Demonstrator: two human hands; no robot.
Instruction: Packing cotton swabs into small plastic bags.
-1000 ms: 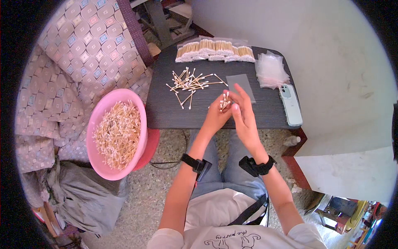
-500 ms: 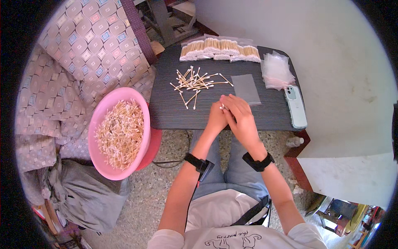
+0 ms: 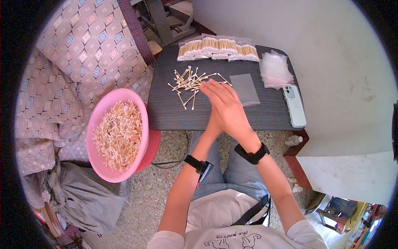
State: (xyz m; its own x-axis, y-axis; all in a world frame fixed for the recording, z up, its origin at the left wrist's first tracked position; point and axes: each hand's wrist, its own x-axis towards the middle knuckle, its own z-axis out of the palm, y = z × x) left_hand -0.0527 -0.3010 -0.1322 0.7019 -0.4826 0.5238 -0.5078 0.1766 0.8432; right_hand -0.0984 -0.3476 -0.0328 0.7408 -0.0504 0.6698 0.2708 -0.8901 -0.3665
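At left, a round pink plastic basin (image 3: 144,124) is filled with loose double-ended cotton swabs with tan sticks (image 3: 118,137). On the dark wood-grain table (image 3: 166,118), a scattered pile of the same white-tipped swabs (image 3: 188,81) lies uncontained; behind it, a row of clear plastic bags packed with swabs (image 3: 217,47) spans the far edge. Further right, a single flat clear bag (image 3: 244,89) appears unfilled, as does a stack of thin clear bags (image 3: 275,70) near the right edge. The left hand (image 3: 213,125) is mostly covered; its opening and contents cannot be told. The right hand (image 3: 227,108) lies over it, palm down, fingers extended and close together; anything under the palm is hidden. Compared with half a second earlier, the right fingers have straightened towards the loose pile, and the swab tips then visible between the hands are now concealed
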